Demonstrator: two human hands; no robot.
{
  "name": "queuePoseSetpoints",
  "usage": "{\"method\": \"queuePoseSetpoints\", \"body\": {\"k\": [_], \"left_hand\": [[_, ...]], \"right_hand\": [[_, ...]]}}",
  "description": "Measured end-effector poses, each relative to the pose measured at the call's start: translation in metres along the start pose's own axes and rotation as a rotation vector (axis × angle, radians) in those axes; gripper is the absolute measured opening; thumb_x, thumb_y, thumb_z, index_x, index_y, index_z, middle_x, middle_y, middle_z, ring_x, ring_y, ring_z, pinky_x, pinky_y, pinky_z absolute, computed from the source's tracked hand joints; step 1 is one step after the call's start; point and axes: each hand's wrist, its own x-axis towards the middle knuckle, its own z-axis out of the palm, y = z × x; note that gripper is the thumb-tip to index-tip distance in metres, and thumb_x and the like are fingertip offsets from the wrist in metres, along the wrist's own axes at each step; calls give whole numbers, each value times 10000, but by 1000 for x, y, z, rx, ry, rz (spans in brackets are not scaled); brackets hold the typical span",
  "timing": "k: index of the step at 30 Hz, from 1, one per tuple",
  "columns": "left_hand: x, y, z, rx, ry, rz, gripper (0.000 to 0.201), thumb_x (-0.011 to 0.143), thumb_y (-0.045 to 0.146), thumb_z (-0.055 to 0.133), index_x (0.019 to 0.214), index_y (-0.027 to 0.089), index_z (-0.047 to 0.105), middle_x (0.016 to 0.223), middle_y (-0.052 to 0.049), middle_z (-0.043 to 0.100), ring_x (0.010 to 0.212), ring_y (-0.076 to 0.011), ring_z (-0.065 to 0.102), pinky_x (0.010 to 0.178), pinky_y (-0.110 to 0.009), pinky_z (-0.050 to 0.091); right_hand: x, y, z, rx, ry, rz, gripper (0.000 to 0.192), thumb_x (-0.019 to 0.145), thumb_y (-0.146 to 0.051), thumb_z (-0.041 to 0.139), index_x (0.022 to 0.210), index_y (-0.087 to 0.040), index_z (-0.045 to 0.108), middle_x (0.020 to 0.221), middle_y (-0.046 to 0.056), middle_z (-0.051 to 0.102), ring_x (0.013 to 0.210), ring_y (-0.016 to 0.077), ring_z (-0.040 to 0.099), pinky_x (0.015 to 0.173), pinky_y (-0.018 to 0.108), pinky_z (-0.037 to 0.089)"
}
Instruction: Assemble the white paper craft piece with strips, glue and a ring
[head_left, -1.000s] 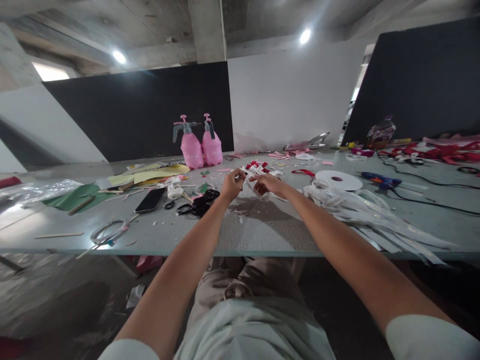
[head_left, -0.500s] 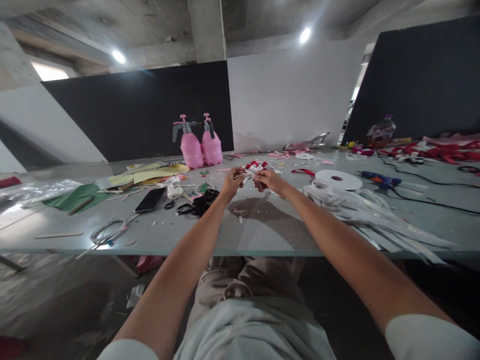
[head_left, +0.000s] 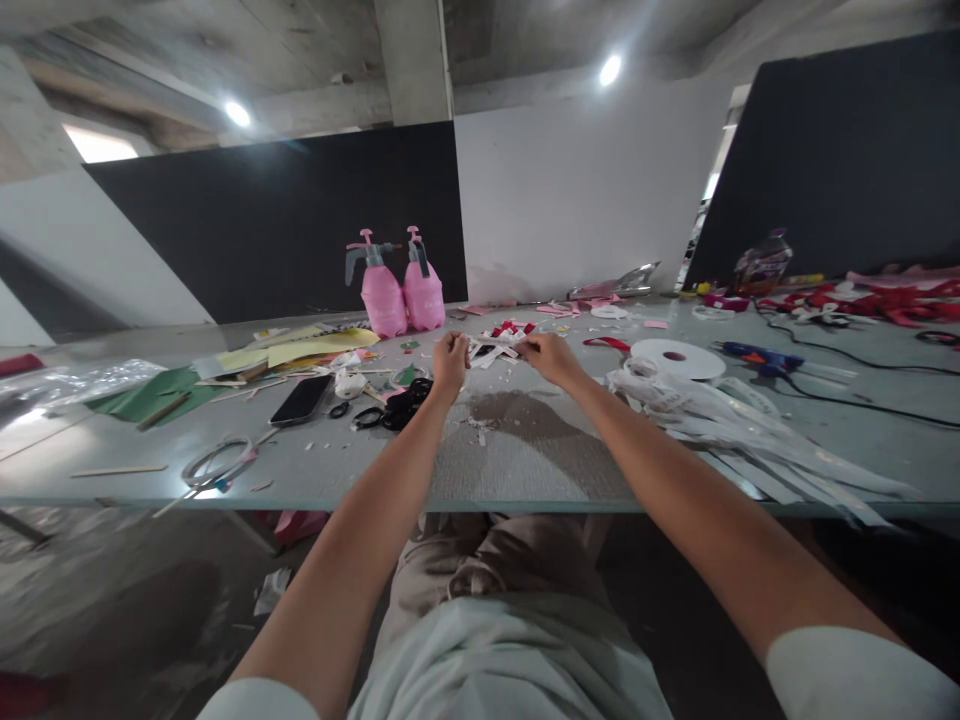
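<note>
My left hand (head_left: pixel 451 362) is closed, its fingertips pinching one end of a narrow white ribbon (head_left: pixel 495 347). My right hand (head_left: pixel 547 357) pinches the other side, and the ribbon spans the gap above the table. Small red and white ribbon scraps (head_left: pixel 513 329) lie just behind it, so the held piece is hard to separate from them. Beside my right forearm are a white ribbon spool (head_left: pixel 677 360) and a heap of loose white ribbon strips (head_left: pixel 720 425). Black-handled scissors (head_left: pixel 405 403) rest left of my left wrist.
Two pink spray bottles (head_left: pixel 384 300) stand at the back. Left lie a phone (head_left: pixel 301 399), green sheet (head_left: pixel 154 395), yellow sheet (head_left: pixel 322 346) and a coil of clear tubing (head_left: pixel 217 460). On the right are a blue glue gun (head_left: pixel 761 358) with its cord and red ribbons (head_left: pixel 877 302).
My hands have moved apart, the left one slightly leftward and the right one slightly rightward. The white ribbon between them now shows over a wider gap.
</note>
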Motion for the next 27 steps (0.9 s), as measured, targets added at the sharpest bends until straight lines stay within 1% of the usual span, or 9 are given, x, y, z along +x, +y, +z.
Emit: {"method": "queuePoseSetpoints", "body": {"k": [2, 4, 6, 9, 12, 15, 17, 22, 27], "left_hand": [[2, 1, -2, -58, 84, 15, 236, 880, 279, 608, 686, 197, 500, 528, 77, 442, 427, -68, 419, 452, -202, 344], [2, 2, -3, -102, 79, 10, 240, 860, 276, 645, 678, 192, 513, 540, 75, 458, 430, -66, 436, 461, -202, 354], [-2, 4, 0, -115, -29, -6, 262, 830, 281, 696, 656, 185, 526, 540, 67, 481, 439, -65, 460, 479, -204, 369], [-11, 7, 4, -99, -248, -8, 285, 790, 307, 750, 632, 173, 555, 530, 44, 521, 464, -72, 494, 510, -209, 400], [-17, 8, 7, -100, -378, -5, 320, 756, 368, 786, 627, 171, 569, 526, 33, 534, 488, -84, 516, 533, -224, 432], [-18, 7, 7, -110, -411, -31, 361, 721, 425, 814, 630, 176, 570, 499, 42, 505, 474, -87, 496, 536, -239, 438], [-17, 6, 6, -122, -406, -44, 384, 701, 457, 826, 632, 179, 571, 495, 43, 495, 478, -89, 490, 538, -240, 422], [-16, 7, 5, -100, -392, -9, 441, 659, 514, 856, 613, 172, 581, 525, 34, 505, 510, -81, 446, 551, -239, 343], [-16, 10, 5, -73, -356, 64, 485, 694, 525, 843, 570, 167, 539, 530, 41, 451, 549, -70, 360, 576, -241, 265]], "right_hand": [[1, 3, -2, -46, 78, -6, 314, 952, -352, 596, 805, -133, 768, 717, 53, 691, 725, 181, 630, 676, 274, 392], [0, 4, 0, -24, 80, 10, 262, 934, -338, 629, 907, -137, 795, 837, 74, 744, 796, 205, 667, 735, 291, 438], [0, 4, 6, 56, 59, 4, 296, 889, -346, 697, 1098, -159, 791, 1034, 99, 773, 902, 231, 694, 823, 321, 485], [-1, 1, 18, 257, 13, -53, 519, 841, -438, 759, 1302, -202, 719, 1271, 128, 727, 1067, 256, 687, 927, 366, 510], [-1, -2, 24, 452, -109, -58, 510, 823, -592, 739, 1124, -183, 766, 1062, 108, 764, 934, 227, 693, 842, 338, 520], [0, -5, 20, 513, -200, 0, 531, 752, -697, 759, 767, -167, 730, 664, 36, 661, 647, 157, 592, 665, 283, 463], [-1, -8, 15, 576, -204, 47, 549, 701, -702, 803, 662, -171, 669, 600, 21, 617, 599, 131, 549, 634, 271, 443], [-5, -17, 7, 865, -252, 172, 581, 642, -693, 863, 641, -176, 598, 642, 29, 625, 617, 131, 588, 649, 281, 505], [-11, -24, -1, 1043, -387, 196, 554, 685, -646, 882, 660, -185, 574, 512, -64, 425, 484, 82, 415, 570, 268, 475]]}}
